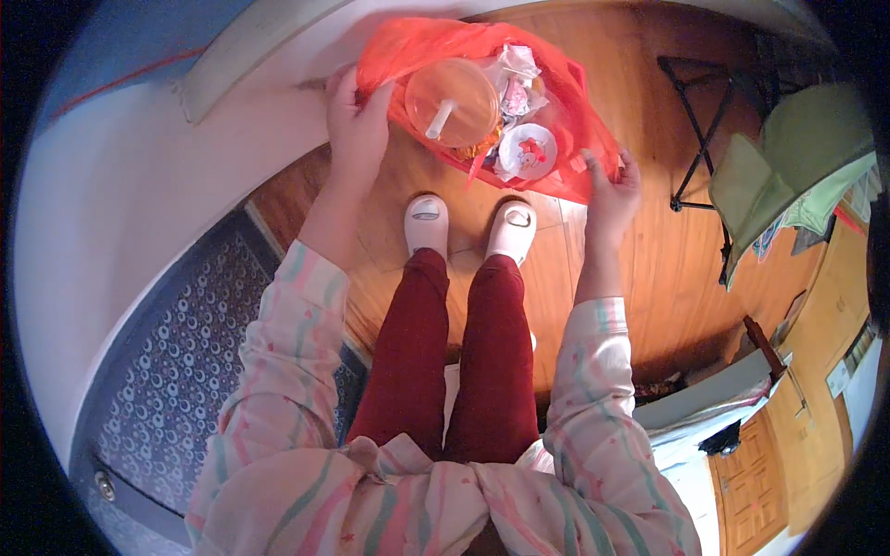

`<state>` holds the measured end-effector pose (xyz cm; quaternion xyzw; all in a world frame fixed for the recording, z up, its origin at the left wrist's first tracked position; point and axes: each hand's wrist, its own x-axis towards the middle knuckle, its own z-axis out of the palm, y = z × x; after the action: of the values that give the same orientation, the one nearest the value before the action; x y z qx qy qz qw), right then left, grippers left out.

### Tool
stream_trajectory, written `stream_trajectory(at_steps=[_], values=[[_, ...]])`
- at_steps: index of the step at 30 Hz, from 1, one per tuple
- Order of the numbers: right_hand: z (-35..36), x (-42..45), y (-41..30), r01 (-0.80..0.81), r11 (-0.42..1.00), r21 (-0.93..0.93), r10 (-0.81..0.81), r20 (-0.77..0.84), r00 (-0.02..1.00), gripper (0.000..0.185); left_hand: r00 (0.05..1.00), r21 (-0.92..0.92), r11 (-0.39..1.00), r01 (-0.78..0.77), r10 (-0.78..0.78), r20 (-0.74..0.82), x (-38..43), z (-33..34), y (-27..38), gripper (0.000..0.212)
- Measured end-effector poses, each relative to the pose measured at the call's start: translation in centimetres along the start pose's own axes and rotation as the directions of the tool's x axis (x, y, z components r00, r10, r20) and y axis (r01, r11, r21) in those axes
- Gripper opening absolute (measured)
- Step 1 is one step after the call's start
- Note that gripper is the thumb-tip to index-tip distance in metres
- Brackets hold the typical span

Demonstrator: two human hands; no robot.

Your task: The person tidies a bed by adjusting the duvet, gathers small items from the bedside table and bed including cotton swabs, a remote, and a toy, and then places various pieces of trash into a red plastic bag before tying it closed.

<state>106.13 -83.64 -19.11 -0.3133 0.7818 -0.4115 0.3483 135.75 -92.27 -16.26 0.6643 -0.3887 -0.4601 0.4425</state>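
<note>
A red plastic bag (417, 42) is held spread above the wooden floor, beyond my feet. My left hand (360, 118) grips its left edge and my right hand (612, 177) pinches its right edge. Inside the bag, a round translucent lid or container with a short white tube-like piece (452, 101) lies at the left. To its right are crumpled white and pink wrappers (516, 94), and below them a white round cup or small dish with a red printed figure (528, 151). Orange-gold foil (480, 144) shows between them.
A green folding chair with a black frame (744, 174) stands at the right. A blue patterned panel with a dark frame (188, 361) is at the lower left, beside a white wall (83, 208). A wooden door (754, 479) shows at the lower right.
</note>
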Motion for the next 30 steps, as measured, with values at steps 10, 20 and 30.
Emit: stream_trajectory(at_steps=[10,20,30], values=[[0.2,4.1,0.4,-0.018,0.986,0.166,0.024,-0.034,0.999,0.022,0.955,0.595,0.799,-0.086,-0.104,0.278,3.2,0.9,2.3,0.03],[0.7,2.3,-5.1,-0.24,0.872,0.427,0.148,0.238,0.96,0.028,0.966,0.394,0.895,-0.21,0.253,-0.06,2.1,2.0,6.8,0.027],[-1.9,3.5,-2.9,-0.189,0.932,0.309,0.169,0.092,0.981,0.031,0.977,-0.051,0.994,-0.097,0.085,-0.194,-2.1,1.1,11.1,0.023]])
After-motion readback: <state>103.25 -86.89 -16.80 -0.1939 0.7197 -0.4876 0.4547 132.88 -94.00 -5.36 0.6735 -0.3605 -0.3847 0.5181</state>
